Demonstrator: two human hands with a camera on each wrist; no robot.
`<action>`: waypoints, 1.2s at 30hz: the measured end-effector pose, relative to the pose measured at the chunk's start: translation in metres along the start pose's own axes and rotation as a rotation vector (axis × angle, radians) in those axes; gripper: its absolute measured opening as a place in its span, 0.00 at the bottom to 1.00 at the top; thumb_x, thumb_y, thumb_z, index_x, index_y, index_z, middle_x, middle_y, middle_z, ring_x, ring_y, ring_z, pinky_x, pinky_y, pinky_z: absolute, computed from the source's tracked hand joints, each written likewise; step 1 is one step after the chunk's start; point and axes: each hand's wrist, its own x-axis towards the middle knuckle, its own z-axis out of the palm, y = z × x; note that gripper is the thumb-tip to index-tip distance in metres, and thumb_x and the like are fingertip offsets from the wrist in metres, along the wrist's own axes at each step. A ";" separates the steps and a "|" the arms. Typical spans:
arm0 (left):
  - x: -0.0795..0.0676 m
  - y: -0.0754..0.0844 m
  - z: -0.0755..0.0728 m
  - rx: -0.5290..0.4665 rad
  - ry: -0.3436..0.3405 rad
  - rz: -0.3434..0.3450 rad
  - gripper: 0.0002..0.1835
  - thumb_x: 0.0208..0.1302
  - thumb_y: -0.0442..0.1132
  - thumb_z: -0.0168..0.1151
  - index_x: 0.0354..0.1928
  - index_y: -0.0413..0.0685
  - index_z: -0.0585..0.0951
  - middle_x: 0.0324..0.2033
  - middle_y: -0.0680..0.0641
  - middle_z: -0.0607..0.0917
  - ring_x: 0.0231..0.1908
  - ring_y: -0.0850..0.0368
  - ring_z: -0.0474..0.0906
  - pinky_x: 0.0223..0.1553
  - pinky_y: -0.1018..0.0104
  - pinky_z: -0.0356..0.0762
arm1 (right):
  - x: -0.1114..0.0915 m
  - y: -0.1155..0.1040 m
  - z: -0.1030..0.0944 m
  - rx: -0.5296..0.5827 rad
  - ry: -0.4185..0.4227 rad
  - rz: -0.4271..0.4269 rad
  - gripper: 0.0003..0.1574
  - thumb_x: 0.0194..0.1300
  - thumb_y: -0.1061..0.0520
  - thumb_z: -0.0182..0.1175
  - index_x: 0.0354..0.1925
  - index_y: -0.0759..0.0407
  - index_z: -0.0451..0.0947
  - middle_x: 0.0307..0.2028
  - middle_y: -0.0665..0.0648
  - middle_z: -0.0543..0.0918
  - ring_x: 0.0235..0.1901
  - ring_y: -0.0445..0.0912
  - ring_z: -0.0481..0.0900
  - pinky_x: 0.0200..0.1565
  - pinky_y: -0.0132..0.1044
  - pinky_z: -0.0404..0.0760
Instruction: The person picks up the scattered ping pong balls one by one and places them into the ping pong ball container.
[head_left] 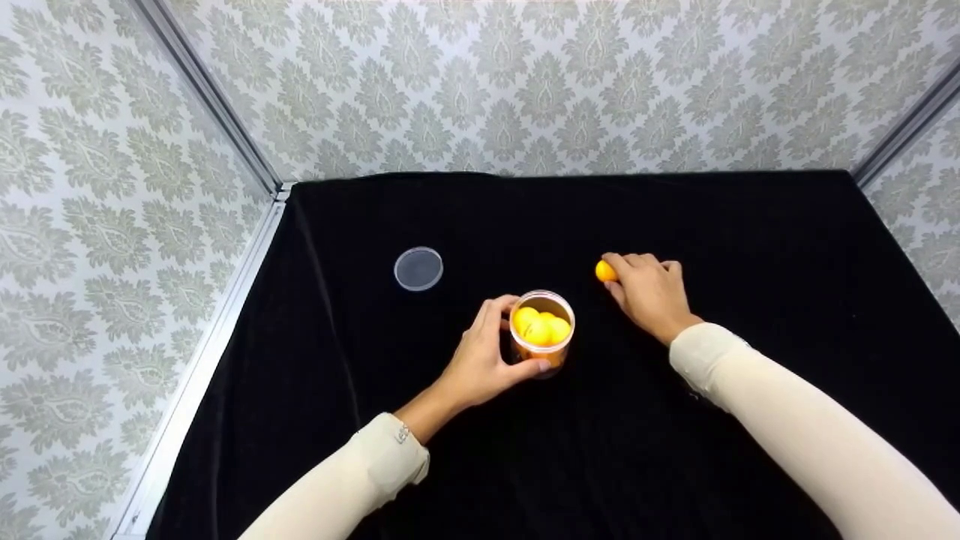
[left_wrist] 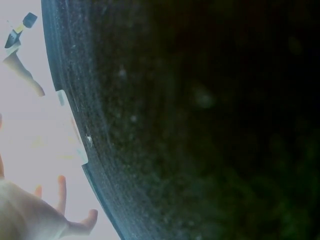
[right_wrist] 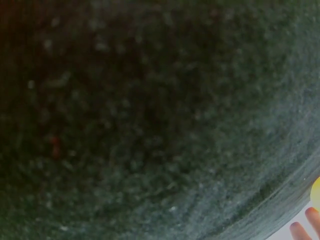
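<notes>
In the head view my left hand grips a clear round jar from its left side, thumb across the near side. Several orange-yellow balls lie inside the jar, whose mouth faces up uncovered. To the right, my right hand pinches a single orange ball between thumb and fingers, close over the black cloth. The left wrist view shows the left hand by the washed-out jar. Only fingertips and an edge of the yellow ball appear in the right wrist view.
A clear round lid lies flat on the black cloth, left of the jar and farther back. Patterned wall panels stand behind and to the left, with a metal frame edge along the left side.
</notes>
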 end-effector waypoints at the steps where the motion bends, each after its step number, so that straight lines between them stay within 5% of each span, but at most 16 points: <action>1: 0.000 0.000 0.000 0.000 0.000 -0.001 0.49 0.48 0.59 0.80 0.69 0.55 0.65 0.58 0.54 0.74 0.52 0.58 0.81 0.55 0.60 0.80 | 0.000 0.000 -0.001 0.001 -0.001 0.001 0.25 0.68 0.50 0.66 0.61 0.52 0.78 0.50 0.61 0.87 0.50 0.60 0.82 0.47 0.65 0.74; 36: 0.001 -0.002 0.002 0.003 0.006 0.004 0.49 0.48 0.60 0.80 0.69 0.57 0.65 0.58 0.54 0.74 0.53 0.57 0.81 0.55 0.60 0.81 | 0.004 -0.020 -0.052 0.099 0.062 -0.079 0.26 0.66 0.48 0.69 0.60 0.49 0.79 0.51 0.57 0.88 0.51 0.56 0.83 0.45 0.59 0.74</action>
